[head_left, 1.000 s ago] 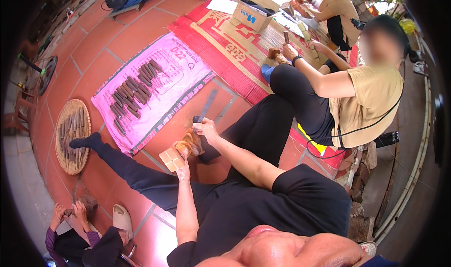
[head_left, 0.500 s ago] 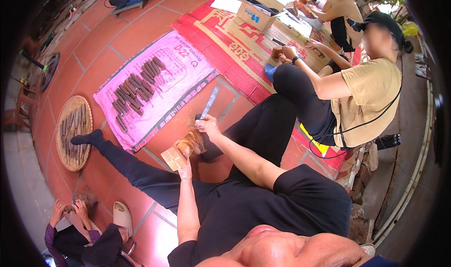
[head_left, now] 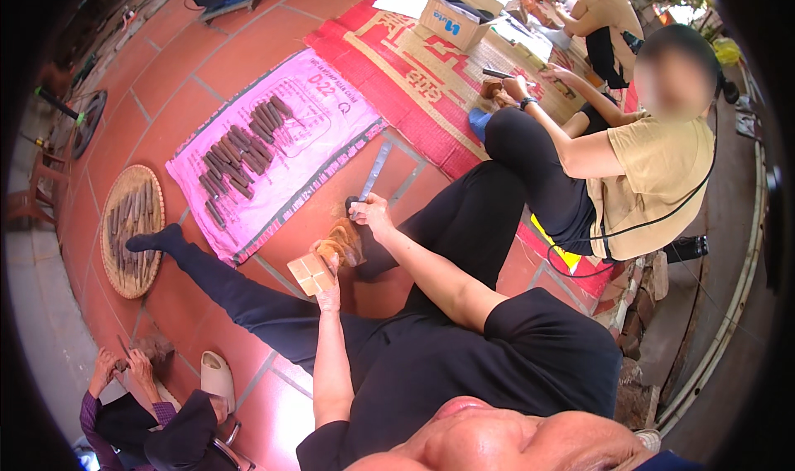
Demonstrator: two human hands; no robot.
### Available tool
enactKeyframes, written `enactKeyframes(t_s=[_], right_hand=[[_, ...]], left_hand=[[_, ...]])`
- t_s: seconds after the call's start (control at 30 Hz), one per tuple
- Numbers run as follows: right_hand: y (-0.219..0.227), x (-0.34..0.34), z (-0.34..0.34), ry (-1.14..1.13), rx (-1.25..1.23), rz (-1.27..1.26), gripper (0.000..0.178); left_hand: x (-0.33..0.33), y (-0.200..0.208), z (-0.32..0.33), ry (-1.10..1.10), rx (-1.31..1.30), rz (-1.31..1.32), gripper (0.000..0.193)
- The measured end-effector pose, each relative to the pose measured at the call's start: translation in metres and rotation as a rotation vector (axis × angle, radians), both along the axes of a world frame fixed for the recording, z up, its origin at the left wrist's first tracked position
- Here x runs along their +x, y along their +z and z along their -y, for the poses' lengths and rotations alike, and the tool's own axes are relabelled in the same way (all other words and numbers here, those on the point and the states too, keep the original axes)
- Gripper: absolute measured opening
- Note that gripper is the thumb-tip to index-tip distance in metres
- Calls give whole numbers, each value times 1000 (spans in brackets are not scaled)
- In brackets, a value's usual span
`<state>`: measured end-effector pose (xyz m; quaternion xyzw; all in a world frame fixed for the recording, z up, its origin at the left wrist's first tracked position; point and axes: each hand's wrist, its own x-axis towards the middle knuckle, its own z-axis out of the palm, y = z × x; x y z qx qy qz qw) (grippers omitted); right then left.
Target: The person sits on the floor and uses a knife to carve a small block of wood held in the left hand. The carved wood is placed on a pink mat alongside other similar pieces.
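Note:
My left hand is closed on a flat, tan square wooden block with pale lines crossing its face. My right hand grips the dark handle of a knife; its long grey blade points up and away from me. Between the two hands, close to my bent leg, is an orange-brown fuzzy bundle. Whether my left fingers touch that bundle I cannot tell. Block and blade are apart.
Dark brown sticks lie in rows on a pink sack ahead. A round woven tray with more sticks sits left, by my outstretched foot. A co-worker sits close on my right; another person's hands work at lower left. A cardboard box stands on the red mat.
The block in my left hand has tilted slightly, and my right hand with the knife has shifted a little to the right. The nearby co-worker's head has turned.

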<state>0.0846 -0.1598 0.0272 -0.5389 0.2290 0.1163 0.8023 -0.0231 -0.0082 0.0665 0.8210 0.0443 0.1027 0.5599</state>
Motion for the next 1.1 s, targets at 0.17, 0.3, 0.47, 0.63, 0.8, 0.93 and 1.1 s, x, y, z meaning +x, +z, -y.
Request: enactKeyframes(t_s=[0.17,0.3,0.47,0.63,0.8,0.93,1.1], right_hand=[[1,-1,-6,75,-36,61,11],[-6,1,-7,107,-4,67,10],[3,5,-1,-44,-4,27,6],[9,3,-5,84,-3,110,6],[7,9,-6,-8,-77,59,5],[14,11,0,-10,-89,73,8],[23,5,-5,180,-92,70,3]], left_hand=[[0,5,5,-5,-147,-30,38],[2,-6,7,3,-273,-9,39],[3,-4,4,-22,-186,-12,39],[3,-5,4,-18,-100,-18,39],[5,-9,4,-33,-183,-26,40],[4,-5,7,-55,-240,-32,43],[10,-5,11,-79,-199,-29,45]])
